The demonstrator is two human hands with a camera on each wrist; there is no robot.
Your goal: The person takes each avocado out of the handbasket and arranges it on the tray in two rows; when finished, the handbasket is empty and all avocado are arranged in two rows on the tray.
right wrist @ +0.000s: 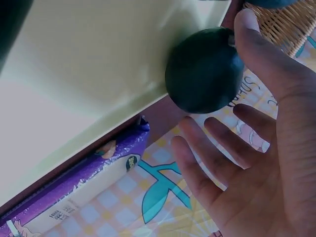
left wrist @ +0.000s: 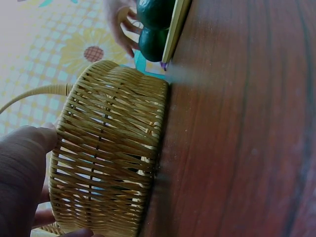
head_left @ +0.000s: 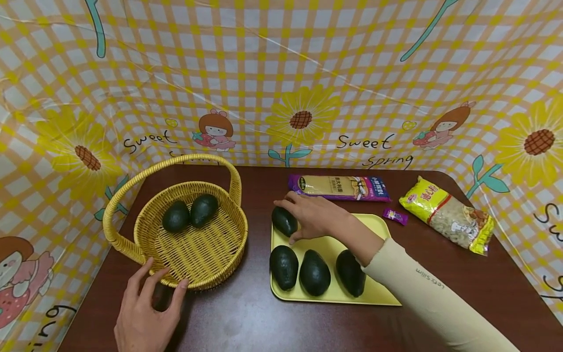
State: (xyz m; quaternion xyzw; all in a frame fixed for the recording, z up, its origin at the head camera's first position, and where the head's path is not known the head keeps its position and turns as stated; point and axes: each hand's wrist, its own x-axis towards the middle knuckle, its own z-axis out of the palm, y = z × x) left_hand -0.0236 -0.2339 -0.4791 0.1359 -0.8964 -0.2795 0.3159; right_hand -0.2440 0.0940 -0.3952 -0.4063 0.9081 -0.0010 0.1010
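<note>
A round yellow wicker basket [head_left: 202,254] with a tall handle stands at the left, two avocados [head_left: 177,216] inside it. My left hand [head_left: 149,308] touches the basket's near rim, its fingers spread and its fingertips along the edge by the foot of the handle. A pale yellow tray [head_left: 378,288] bears several avocados [head_left: 314,273], three of them in its near row. My right hand [head_left: 316,215] reaches over the tray to the avocado [head_left: 283,221] at its far left corner. In the right wrist view, thumb and loosely bent fingers spread around that avocado [right wrist: 205,71].
Behind the tray lies a purple pasta packet [head_left: 338,188]. A small purple sachet [head_left: 395,216] and a yellow-ended clear bag [head_left: 448,215] of pale pieces lie to the right. A checked sunflower cloth [head_left: 303,68] hangs around the dark wooden table [head_left: 246,318].
</note>
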